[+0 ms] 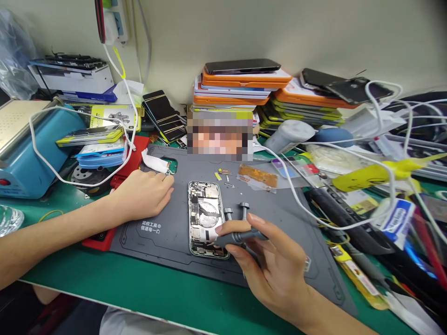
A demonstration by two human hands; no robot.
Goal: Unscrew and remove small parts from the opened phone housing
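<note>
An opened phone (206,218) lies on the grey mat (157,251), its inner boards and a round pale coil showing. My right hand (275,256) is closed around a grey screwdriver (237,237), whose tip points at the phone's lower end; contact is unclear. Two grey round-capped shafts (244,207) rise just beyond the fingers, and whether the hand also holds them cannot be seen. To the left of the phone, my left hand (150,193) rests curled on the mat with its fingertips hidden. Just behind its knuckles lies a white crumpled wrap (155,163).
Small metal parts (223,174) and an orange-brown strip (258,177) lie behind the phone. Orange cases (240,81) are stacked by the wall. A blue machine (52,153) stands left. White cables (349,228), a yellow cutter (359,279) and other tools crowd the right side.
</note>
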